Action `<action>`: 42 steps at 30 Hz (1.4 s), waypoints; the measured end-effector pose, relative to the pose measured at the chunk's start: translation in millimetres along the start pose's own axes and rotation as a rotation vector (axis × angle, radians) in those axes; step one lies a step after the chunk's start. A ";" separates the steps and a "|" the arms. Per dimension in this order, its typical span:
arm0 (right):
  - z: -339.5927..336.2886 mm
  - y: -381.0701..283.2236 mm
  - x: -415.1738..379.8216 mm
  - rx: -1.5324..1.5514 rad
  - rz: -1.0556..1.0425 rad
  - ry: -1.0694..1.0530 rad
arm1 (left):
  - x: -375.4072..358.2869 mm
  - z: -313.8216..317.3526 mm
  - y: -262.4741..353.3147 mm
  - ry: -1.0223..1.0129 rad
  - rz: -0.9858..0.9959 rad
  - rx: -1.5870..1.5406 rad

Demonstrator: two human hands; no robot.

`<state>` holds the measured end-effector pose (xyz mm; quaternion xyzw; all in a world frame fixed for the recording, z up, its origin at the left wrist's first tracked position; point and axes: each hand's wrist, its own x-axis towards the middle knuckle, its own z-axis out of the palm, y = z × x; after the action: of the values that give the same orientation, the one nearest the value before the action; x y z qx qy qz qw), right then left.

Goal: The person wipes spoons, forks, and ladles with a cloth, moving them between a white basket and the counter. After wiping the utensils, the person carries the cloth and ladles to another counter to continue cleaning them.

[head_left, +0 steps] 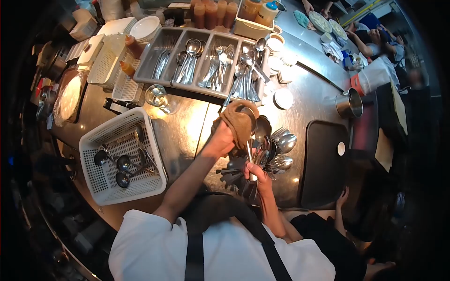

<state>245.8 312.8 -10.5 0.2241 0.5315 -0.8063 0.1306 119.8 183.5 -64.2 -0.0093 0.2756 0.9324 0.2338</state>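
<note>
My left hand (222, 140) is closed around a brown cloth (240, 126), which wraps the head of a large metal spoon. My right hand (258, 177) grips the spoon's handle (250, 152) lower down, near my chest. Just beyond my right hand, loose spoons and forks (281, 145) lie bunched on the steel counter (187, 119). Dark-looking handles of more cutlery (229, 177) stick out to the left under my hands. Past the cloth, a grey cutlery tray (140, 72) holds forks and spoons sorted in compartments.
At left stands a white perforated basket (86, 154) with several ladles. A glass (155, 95) sits behind it. To the right are a black tray (323, 173) with a small white cup (341, 149), and a steel pot (349, 104). Another person's hand (343, 196) is near that tray.
</note>
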 end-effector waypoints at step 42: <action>2.3 -24.0 -8.6 -0.033 -0.067 -0.094 | 2.0 17.9 -6.9 0.166 0.290 1.247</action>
<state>241.9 320.1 13.7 0.1661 0.5451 -0.8111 0.1320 123.1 198.7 -52.9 0.0936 0.7813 0.6155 0.0448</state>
